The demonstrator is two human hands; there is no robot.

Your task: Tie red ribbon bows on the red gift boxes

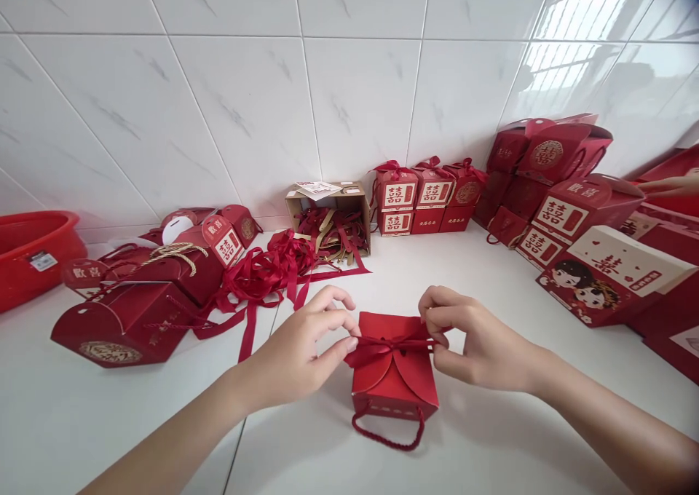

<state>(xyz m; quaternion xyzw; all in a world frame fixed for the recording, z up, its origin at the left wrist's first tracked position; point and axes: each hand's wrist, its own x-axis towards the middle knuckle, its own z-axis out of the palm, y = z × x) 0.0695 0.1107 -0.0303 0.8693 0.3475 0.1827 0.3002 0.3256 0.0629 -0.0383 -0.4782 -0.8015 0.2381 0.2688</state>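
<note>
A small red gift box point(396, 386) sits on the white table between my hands, its top flaps folded together. Across its top runs a red ribbon point(390, 346) with a knot or bow near the middle. The fingertips of my left hand point(311, 346) pinch the ribbon at the box's left side. At the right side, my right hand point(470, 335) grips the other part of the ribbon between thumb and fingers. A twisted red cord handle point(390, 444) lies on the table at the box's near side.
Tangled red ribbon point(273, 266) lies left of centre, beside an open carton point(328, 226) of ribbons. Red boxes point(131, 327) stand at left near a red basin point(33, 255). Tied boxes point(426, 196) stand by the wall; more boxes point(590, 204) are stacked right, near another person's hand point(671, 187).
</note>
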